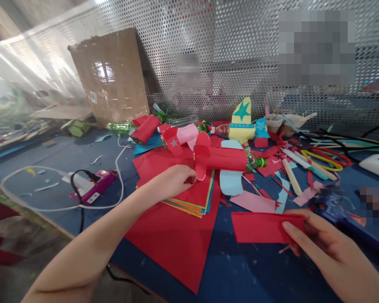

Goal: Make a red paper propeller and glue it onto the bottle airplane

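My right hand (pixel 325 240) pinches a folded piece of red paper (pixel 259 228) between thumb and fingers, above the blue table. On a stack of coloured paper (pixel 189 200) rests my left hand (pixel 178 181), its fingers curled in beside a red paper propeller (pixel 202 155). Whatever those fingers hold, if anything, is hidden. The propeller sits at the end of a plastic bottle wrapped in red paper (pixel 229 159), with light-blue paper wings (pixel 231 182) and a green cap at the other end. Beneath the stack lies a large red sheet (pixel 180 248).
More paper-covered bottles stand behind, one with a yellow fin (pixel 241 111). Paper scraps (pixel 255 201), glue sticks (pixel 292 176) and a blue glue gun (pixel 331 210) lie to the right. A purple power strip (pixel 96 187) with cables is on the left; cardboard (pixel 110 78) leans behind.
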Available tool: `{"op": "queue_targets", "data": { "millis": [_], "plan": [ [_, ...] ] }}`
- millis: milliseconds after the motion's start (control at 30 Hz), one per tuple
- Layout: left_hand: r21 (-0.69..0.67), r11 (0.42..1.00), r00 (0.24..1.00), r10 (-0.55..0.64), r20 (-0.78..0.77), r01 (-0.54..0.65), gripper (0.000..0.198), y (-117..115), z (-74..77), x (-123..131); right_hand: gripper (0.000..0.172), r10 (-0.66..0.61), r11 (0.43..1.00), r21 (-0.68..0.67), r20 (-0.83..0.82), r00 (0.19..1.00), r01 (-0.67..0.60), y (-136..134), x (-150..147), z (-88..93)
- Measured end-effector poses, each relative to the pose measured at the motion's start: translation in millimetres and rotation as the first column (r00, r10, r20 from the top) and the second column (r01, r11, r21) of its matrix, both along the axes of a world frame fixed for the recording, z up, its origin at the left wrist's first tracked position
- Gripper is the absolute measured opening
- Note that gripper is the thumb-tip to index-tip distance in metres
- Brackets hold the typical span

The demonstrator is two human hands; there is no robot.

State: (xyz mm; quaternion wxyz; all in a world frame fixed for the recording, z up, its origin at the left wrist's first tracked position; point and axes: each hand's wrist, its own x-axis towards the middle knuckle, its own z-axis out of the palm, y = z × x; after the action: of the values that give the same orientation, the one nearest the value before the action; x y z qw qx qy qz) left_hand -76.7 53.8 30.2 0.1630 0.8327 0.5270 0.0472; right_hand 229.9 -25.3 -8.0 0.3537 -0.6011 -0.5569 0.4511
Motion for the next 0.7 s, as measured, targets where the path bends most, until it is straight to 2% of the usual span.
{"op": "queue_targets", "data": {
  "millis": [100,367,533,700],
  "plan": [
    [-0.036,0.999,1.0,-0.001,0.02,0.002,0.021,-0.5,4.1,-1.1,0.028,0.001,1.0,-0.004,-0.024,1.0,-0.001,-0.6,-1.2,0.1],
    [-0.232,0.972,0.992,0.005,0.126,0.024,0.016,-6.9,32.8,-0.7,0.025,-0.002,0.999,0.036,0.035,0.999,0.0,0.1,-1.4,1.1],
    [-0.326,0.944,0.975,0.022,0.221,0.053,0.018,-13.5,30.9,11.0,0.027,0.023,0.999,0.031,0.029,0.999,-0.024,0.1,-0.2,-0.5],
    [-0.37,0.915,0.945,-0.039,0.324,0.164,0.018,-18.1,27.4,22.1,0.025,0.017,0.998,0.057,0.044,0.999,-0.02,2.0,-0.1,-0.1]
  ]
}}
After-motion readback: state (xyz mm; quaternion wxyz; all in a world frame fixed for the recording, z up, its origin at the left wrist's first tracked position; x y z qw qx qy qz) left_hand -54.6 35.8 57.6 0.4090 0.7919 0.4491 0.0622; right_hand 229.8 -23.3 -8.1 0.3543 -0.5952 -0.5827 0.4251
